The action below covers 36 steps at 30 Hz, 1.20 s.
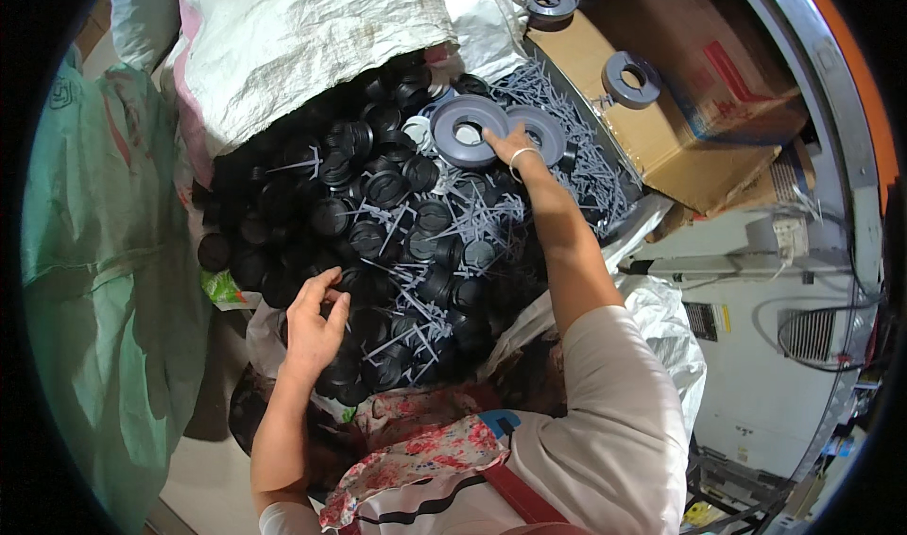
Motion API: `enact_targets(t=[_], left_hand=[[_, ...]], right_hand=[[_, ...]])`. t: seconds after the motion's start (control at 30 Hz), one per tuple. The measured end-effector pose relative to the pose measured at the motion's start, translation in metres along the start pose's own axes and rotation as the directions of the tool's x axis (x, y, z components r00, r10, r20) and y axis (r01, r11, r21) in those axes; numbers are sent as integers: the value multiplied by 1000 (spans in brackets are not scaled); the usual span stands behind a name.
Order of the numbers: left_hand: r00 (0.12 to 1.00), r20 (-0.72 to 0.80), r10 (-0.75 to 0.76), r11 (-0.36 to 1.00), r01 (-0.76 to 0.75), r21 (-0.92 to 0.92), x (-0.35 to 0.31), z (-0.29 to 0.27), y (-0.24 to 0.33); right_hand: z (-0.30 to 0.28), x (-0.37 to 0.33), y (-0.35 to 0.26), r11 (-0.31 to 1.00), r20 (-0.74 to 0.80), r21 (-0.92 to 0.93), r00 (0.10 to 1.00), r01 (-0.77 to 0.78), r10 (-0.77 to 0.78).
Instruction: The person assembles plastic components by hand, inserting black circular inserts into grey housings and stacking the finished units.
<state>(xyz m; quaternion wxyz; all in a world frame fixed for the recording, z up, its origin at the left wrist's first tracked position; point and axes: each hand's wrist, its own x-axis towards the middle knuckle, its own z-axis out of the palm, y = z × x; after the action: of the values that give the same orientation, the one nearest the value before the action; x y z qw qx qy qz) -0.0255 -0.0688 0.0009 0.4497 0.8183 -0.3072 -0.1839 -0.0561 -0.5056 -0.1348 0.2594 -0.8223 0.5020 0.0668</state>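
A large heap of black round plastic caps fills an open sack, with thin grey plastic sprue sticks scattered over it. Towards the far right of the heap, my right hand grips a grey plastic ring at its near side. The thumb reaches towards a second, wider grey ring that lies just left of it, partly overlapping. Some of the fingers are hidden behind the rings. Over the near left of the heap is my left hand, with bent fingers and the thumb apart, nothing visible between them.
A white woven sack is folded back over the far side. To the right stands a cardboard box with another grey ring on it, beside a pile of grey sprue pieces. A green sack stands left, a white machine cabinet right.
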Motion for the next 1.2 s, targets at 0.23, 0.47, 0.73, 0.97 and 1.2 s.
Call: enact_targets(t=[0.23,0.47,0.73,0.97,1.2], left_hand=[[997,72,27,999,-28,19,0,11,5],[922,183,-341,842,386,-377,-16,33,-18],[743,520,-420,213,638,-740,-22,20,-25],[923,-78,-376,566,162,-808,-3,-18,6],[873,-94,-478,587,238,-774,10,-15,11]], right_hand=[[13,-27,22,971,70,224,993,80,-98],[9,-182,13,668,593,707,709,-232,-382],[30,-253,-9,733,574,679,600,31,-557],[8,-114,-22,875,-17,132,884,466,-468],[51,-29,-65,929,-88,-131,929,346,-359]])
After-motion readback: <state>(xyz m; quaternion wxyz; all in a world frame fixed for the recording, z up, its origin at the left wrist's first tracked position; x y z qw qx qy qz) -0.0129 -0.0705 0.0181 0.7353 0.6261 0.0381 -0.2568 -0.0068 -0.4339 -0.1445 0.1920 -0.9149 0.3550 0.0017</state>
